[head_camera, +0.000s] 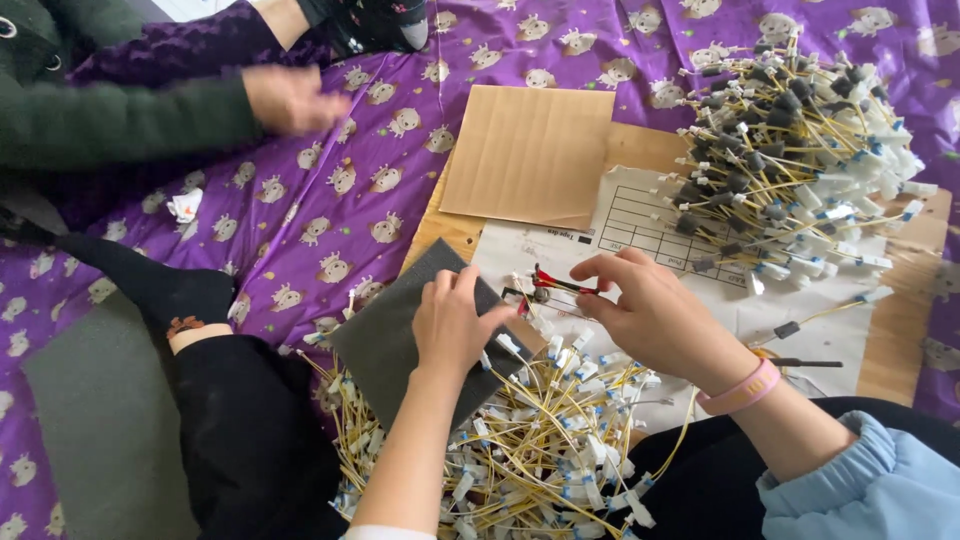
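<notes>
Fingers (600, 272) pinching red-black wire (556, 284), over white printed form (640, 215); tan cardboard (528, 153) beside

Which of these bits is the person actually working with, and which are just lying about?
In use: left hand, right hand, red-and-black wire piece, yellow wire pile, grey foam pad.
Lying about: cardboard sheet, printed form, finished bundle.

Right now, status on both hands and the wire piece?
Left hand and right hand pinching a small red-and-black wire piece over the printed sheet. Loose yellow wires heaped below. Another person's hand far left, apart.
</notes>
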